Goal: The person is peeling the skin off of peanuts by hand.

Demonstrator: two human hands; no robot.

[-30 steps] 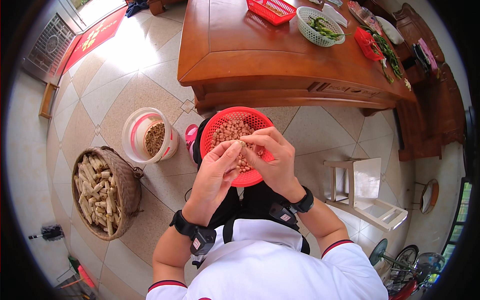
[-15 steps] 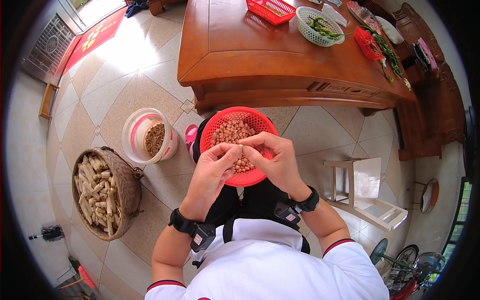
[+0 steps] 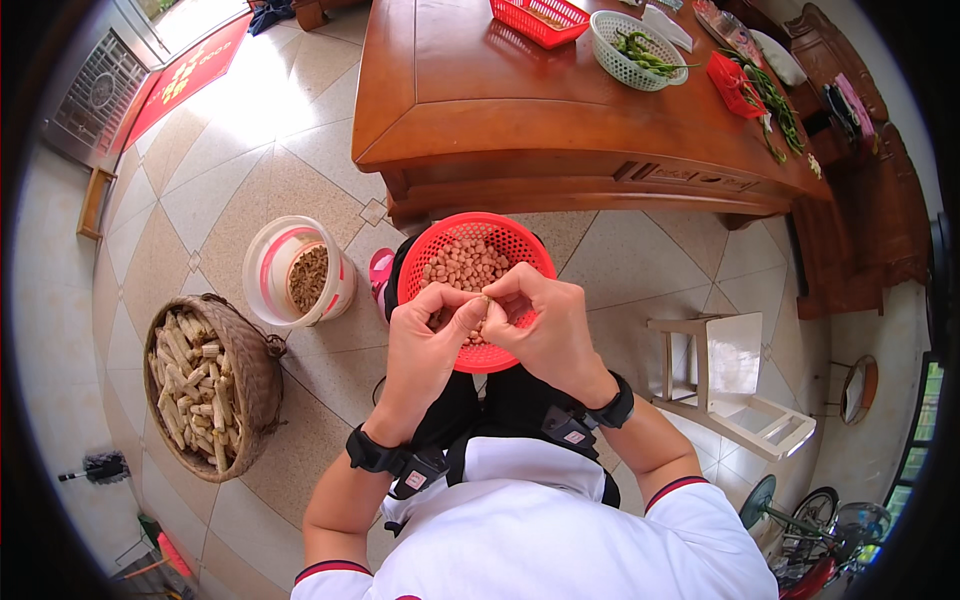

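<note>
A red plastic basket (image 3: 420, 250) with peanuts (image 3: 466, 264) in it rests on my lap. Over its near half my left hand (image 3: 432, 335) and my right hand (image 3: 538, 310) meet, thumbs and forefingers pinched together. Between the fingertips is a small yellowish peanut (image 3: 487, 298), mostly covered by them, and both hands grip it. My other fingers are curled in. The hands hide part of the basket and some of the peanuts under them.
A white bucket (image 3: 262, 262) holding brown shells (image 3: 308, 278) stands left of the basket. Beyond it sits a woven basket (image 3: 258, 385) of corn cobs (image 3: 190, 385). A wooden table (image 3: 480, 110) stands ahead, bearing baskets and green peppers (image 3: 640, 55). At right is a white stool (image 3: 733, 355).
Both hands have shifted slightly and pressed closer at the fingertips, my right wrist drawing a little inward. The pinch over the basket continues.
</note>
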